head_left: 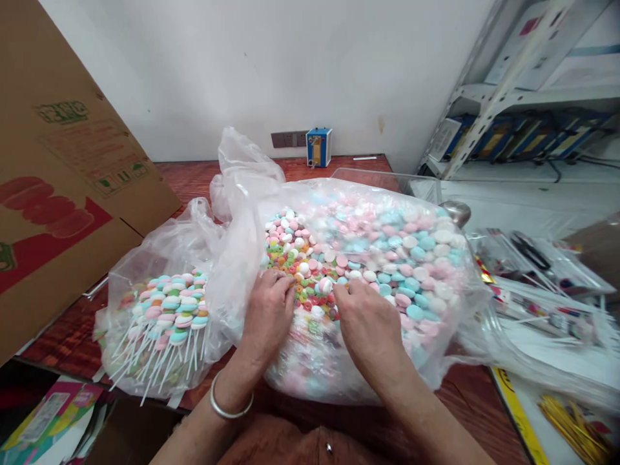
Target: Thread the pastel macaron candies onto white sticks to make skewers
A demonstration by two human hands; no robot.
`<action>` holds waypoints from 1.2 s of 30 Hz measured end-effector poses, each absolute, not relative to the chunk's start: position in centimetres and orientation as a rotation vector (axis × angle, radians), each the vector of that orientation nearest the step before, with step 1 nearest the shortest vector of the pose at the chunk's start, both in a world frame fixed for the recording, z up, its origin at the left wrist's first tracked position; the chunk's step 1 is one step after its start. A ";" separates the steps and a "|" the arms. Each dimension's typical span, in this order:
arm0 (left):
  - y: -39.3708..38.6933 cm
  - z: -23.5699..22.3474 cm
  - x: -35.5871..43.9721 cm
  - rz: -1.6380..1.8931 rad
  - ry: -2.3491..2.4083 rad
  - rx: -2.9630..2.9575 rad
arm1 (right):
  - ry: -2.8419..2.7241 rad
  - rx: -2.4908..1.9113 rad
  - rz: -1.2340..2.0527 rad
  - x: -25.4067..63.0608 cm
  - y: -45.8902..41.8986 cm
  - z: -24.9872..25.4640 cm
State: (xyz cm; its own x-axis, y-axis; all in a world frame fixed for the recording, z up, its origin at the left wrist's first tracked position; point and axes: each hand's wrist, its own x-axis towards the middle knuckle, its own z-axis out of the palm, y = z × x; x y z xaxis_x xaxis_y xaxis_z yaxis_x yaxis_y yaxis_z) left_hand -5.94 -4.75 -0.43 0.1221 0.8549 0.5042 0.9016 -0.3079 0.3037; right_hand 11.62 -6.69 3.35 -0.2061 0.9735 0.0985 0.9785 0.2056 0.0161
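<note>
1. Candies [415, 284] fill the open bag [241, 248] on the tabletop [467, 407] before me, apparently for easy reach
2. My left hand [271, 307] and right hand [365, 316] curl over them; whether either grips one, I cannot tell
3. Lollipops [177, 303] lie to the left, probably kept handy

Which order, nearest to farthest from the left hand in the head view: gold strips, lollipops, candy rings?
1. Candy rings: right by the left hand, ahead of it.
2. Lollipops: to its left.
3. Gold strips: far right, bottom corner.
</note>
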 end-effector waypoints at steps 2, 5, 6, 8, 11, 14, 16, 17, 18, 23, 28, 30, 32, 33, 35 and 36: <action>-4.8 -0.5 -5.8 -0.932 -1.819 -2.301 | -2.441 -1.921 -0.104 11.5 -6.4 4.0; -4.8 -0.7 -6.0 -0.942 -1.877 -2.302 | -2.493 -1.902 -0.145 11.6 -6.0 5.0; -4.8 -0.7 -6.1 -0.946 -1.895 -2.304 | -2.499 -1.895 -0.166 11.6 -5.9 5.3; -4.8 -0.8 -6.4 -0.962 -1.925 -2.315 | -2.492 -1.873 -0.211 11.6 -5.8 5.5; -4.8 -1.0 -6.7 -1.008 -1.964 -2.328 | -2.470 -1.822 -0.264 11.2 -5.6 5.3; -4.8 -1.1 -7.1 -1.038 -1.985 -2.320 | -2.475 -1.762 -0.292 10.6 -5.5 4.8; -4.9 -1.1 -7.4 -1.030 -1.996 -2.304 | -2.486 -1.735 -0.296 10.3 -5.4 4.5; -4.9 -1.1 -7.5 -1.020 -2.001 -2.295 | -2.487 -1.729 -0.296 10.2 -5.3 4.4; -4.9 -1.0 -7.6 -1.009 -2.008 -2.285 | -2.488 -1.724 -0.293 10.1 -5.2 4.4; -5.0 -1.1 -7.7 -0.988 -2.058 -2.258 | -2.530 -1.713 -0.256 9.4 -5.2 4.7; -4.9 -1.3 -7.8 -1.005 -2.089 -2.263 | -2.559 -1.800 -0.209 7.3 -5.7 5.1; -4.9 -1.4 -7.8 -0.996 -2.106 -2.265 | -2.544 -1.826 -0.172 6.9 -5.8 4.8; -4.8 -1.2 -7.9 -0.969 -2.133 -2.268 | -2.513 -1.844 -0.097 7.2 -5.7 4.2; -4.8 -1.1 -7.9 -0.951 -2.144 -2.270 | -2.486 -1.862 -0.048 7.6 -5.7 3.8; -4.8 -0.8 -7.9 -0.914 -2.163 -2.281 | -2.411 -1.901 0.032 8.6 -5.5 3.1; -4.8 -0.7 -8.0 -0.900 -2.171 -2.293 | -2.372 -1.916 0.052 9.1 -5.5 2.8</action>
State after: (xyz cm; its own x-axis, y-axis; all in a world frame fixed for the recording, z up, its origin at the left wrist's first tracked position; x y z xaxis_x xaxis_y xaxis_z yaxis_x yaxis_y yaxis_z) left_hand -7.96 -4.84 -0.71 -0.0195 0.9577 0.2872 0.8800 -0.1199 0.4595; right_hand 9.11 -5.51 2.84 -0.2080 0.9769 0.0501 0.9737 0.2116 -0.0842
